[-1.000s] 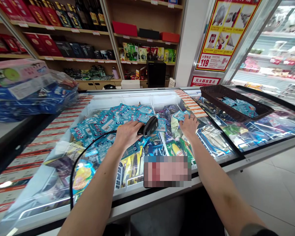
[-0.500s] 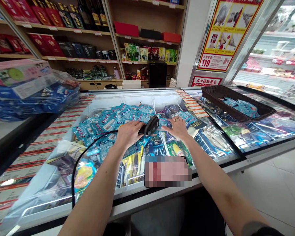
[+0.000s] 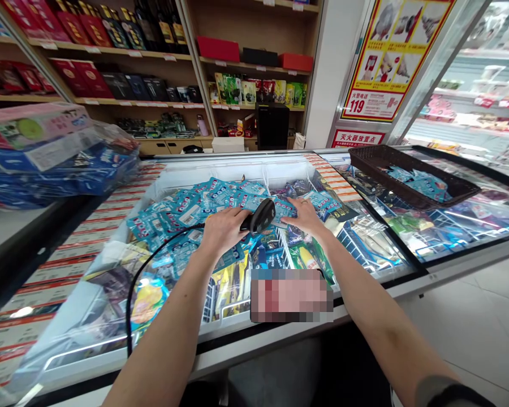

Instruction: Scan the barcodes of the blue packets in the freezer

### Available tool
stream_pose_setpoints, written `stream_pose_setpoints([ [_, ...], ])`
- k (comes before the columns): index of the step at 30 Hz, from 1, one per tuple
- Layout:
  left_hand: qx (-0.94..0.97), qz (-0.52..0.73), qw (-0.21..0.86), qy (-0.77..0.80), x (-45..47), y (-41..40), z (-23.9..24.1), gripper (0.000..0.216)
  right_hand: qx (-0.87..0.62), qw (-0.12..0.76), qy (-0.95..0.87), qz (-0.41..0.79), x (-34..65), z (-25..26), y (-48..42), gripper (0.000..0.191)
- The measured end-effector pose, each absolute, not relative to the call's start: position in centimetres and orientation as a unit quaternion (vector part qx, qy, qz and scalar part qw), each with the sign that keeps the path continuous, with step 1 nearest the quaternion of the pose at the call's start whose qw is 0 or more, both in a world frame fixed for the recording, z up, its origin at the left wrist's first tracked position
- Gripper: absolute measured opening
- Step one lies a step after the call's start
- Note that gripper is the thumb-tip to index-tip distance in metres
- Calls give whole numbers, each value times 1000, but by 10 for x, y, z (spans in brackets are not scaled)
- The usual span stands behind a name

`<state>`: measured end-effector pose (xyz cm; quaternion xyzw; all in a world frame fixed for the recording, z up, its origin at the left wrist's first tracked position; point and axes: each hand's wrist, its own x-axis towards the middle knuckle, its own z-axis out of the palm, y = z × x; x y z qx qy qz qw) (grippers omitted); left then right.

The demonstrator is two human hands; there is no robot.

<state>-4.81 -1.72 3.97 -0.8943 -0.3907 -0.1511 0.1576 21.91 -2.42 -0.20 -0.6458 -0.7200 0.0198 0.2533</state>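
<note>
My left hand point(image 3: 224, 228) is wrapped round the handle of a black barcode scanner point(image 3: 263, 215), whose head points to the right. A black cable point(image 3: 146, 261) runs from it down to the left. Right in front of the scanner, my right hand point(image 3: 304, 217) pinches a blue snack packet point(image 3: 285, 208) between thumb and fingers; the scanner hides part of the packet. Many similar blue packets point(image 3: 186, 206) lie in a loose heap on the glass top of a chest freezer point(image 3: 280, 345), and a few lie beyond my right hand.
At the right, a dark brown woven basket point(image 3: 443, 200) holds several blue packets. A blurred-out phone-like slab point(image 3: 292, 295) lies near the freezer's front edge. Plastic-wrapped boxes point(image 3: 46, 158) are stacked at the left. Shelves point(image 3: 246, 65) stand behind.
My right hand has shifted slightly to the left, and more of the packet shows beside the scanner. My left hand and the scanner have barely moved.
</note>
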Motion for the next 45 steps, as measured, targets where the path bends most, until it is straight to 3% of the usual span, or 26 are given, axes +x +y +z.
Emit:
stream_pose_setpoints([
  [3, -894, -151, 155, -392, -48, -18, 41, 32, -683, 313, -657, 56, 226, -4, -21, 73],
  [8, -893, -154, 156, -393, -48, -20, 42, 31, -657, 474, -551, 200, 235, -8, -18, 44],
  [11, -891, -159, 156, -395, -48, -20, 42, 31, -582, 571, -485, 315, 233, -7, -19, 45],
  [14, -891, -161, 155, -396, -48, -20, 42, 31, -531, 616, -461, 355, 230, -6, -20, 46],
  [24, -890, -158, 151, -401, -46, -21, 42, 31, -556, 633, -465, 274, 231, -9, -17, 35],
  [45, -893, -147, 141, -401, -48, -19, 42, 32, -524, 635, -468, 322, 223, -10, -21, 33],
])
